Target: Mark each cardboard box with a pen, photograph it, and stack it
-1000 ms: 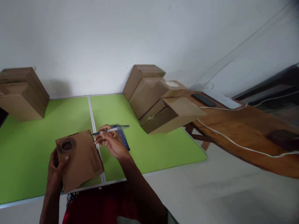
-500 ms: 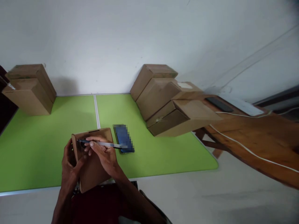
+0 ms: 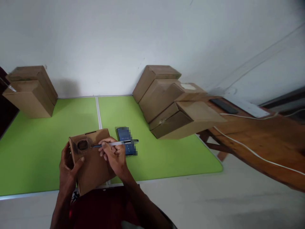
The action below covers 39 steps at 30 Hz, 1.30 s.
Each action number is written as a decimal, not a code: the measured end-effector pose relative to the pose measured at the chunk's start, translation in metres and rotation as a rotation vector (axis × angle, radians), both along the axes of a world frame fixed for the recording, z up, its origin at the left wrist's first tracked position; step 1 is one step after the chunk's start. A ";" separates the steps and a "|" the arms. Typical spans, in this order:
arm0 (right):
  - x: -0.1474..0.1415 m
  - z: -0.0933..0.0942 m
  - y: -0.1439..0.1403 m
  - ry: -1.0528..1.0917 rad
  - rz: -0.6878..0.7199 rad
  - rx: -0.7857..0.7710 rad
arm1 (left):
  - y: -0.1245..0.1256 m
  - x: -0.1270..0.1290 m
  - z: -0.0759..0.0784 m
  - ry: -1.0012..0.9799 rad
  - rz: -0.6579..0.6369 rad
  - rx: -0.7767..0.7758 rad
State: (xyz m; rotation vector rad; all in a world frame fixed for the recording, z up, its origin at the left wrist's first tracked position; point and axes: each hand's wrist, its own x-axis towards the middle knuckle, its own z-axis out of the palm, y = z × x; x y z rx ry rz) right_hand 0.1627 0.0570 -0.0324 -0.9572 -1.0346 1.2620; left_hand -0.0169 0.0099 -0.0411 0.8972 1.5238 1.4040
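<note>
With the left hand [image 3: 68, 165] gripping the cardboard box [image 3: 91, 162] tilted above the green tabletop [image 3: 35, 149], the right hand [image 3: 114, 156] pinching the pen [image 3: 111, 144] should press lightly, tip beside the dark ring.

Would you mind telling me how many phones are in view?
2. One phone lies on the green mat just beyond the right hand, partly blurred. A second dark phone lies on the wooden table at right. Boxes may hide others.

you've got a plain brown box [image 3: 92, 165] with a dark ring, a bright green tabletop [image 3: 43, 140], a dark blue phone [image 3: 125, 135], and brown stacked boxes [image 3: 166, 101].
</note>
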 end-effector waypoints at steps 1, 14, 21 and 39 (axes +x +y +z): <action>0.000 0.001 0.003 0.006 -0.039 0.004 | 0.000 0.000 0.000 -0.008 -0.004 -0.001; 0.023 0.006 0.047 -0.438 -0.144 0.033 | -0.005 -0.033 -0.007 0.037 0.194 -0.120; 0.017 -0.025 0.063 -1.273 0.079 -0.265 | -0.003 -0.054 -0.014 0.057 0.291 -0.172; 0.094 -0.050 0.021 -1.098 -0.265 -0.607 | 0.005 -0.031 -0.006 0.068 0.252 -0.136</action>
